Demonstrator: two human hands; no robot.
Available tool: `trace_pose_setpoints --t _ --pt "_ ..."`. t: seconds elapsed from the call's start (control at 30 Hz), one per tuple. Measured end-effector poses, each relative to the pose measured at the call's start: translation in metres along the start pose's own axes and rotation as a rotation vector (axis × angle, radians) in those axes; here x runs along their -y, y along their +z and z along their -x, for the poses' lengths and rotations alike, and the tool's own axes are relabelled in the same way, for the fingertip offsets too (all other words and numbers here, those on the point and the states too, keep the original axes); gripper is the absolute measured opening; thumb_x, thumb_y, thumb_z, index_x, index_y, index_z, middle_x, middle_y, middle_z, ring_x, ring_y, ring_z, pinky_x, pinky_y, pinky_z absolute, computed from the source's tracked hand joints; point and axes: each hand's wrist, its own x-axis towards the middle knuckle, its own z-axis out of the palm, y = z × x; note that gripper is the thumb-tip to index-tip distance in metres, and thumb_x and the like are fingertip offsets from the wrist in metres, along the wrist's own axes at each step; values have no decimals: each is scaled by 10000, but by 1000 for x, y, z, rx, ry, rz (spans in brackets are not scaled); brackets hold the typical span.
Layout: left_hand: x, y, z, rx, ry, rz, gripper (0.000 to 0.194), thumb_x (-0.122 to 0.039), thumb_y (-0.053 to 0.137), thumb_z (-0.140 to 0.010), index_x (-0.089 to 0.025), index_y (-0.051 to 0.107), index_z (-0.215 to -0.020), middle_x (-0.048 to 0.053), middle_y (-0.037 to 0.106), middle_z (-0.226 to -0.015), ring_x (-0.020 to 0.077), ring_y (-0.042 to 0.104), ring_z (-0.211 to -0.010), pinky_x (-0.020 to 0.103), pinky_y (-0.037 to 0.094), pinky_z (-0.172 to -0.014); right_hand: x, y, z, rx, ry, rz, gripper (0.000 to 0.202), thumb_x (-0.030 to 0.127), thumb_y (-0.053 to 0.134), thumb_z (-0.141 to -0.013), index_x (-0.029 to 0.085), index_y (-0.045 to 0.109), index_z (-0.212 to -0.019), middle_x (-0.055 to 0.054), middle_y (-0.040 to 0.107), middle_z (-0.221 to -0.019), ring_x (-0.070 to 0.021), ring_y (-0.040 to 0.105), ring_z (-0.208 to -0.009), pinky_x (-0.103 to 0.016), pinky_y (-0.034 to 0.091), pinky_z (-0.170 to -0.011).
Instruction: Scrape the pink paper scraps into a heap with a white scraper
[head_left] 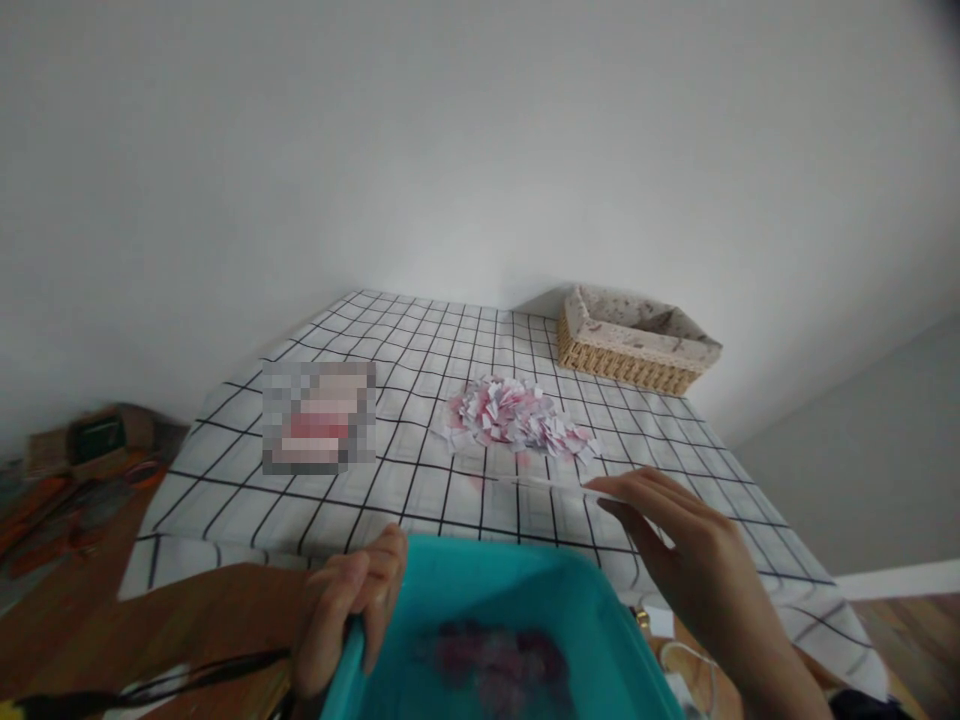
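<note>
My left hand (356,600) is closed around the left rim of a teal plastic bin (600,610), which has blurred dark pink, crumpled material (495,655) at its bottom. My right hand (679,540) pinches a thin white strip-like piece (540,483), seen nearly edge-on, between thumb and fingers just above the table. Whether it is card, paper or plastic I cannot tell. Beyond it lies a heap of small torn paper pieces (514,412), white and pink, on the checked tablecloth (420,500). Faint pink marks show on the cloth near the heap.
A wicker basket (630,365) with a patterned cloth lining stands at the back right against the wall. A pixelated flat item (319,418) lies on the left of the table. On the floor at left are a box (109,440) and orange-handled items (45,510). A pale cable (690,650) lies right of the bin.
</note>
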Motion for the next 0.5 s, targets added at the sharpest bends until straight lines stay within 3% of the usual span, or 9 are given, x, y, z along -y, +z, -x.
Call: trace_pose_setpoints --t 0.3,0.5 --pt "2 1 1 -9 -5 19 586 -202 152 -963 -173 344 -410 -41 413 -392 121 391 -408 332 368 -678 -2 -8 11 61 -54 -34 251 36 447 -866 205 609 -957 -25 635 -824 -118 600 -765 -225 486 -644" --pt "1 -2 0 36 8 -18 589 -226 154 -969 -184 359 -419 -46 417 -398 125 421 -422 318 385 -740 0 -17 16 56 -83 -23 268 30 437 -856 210 607 -958 -18 654 -826 -122 610 -777 -222 490 -651"
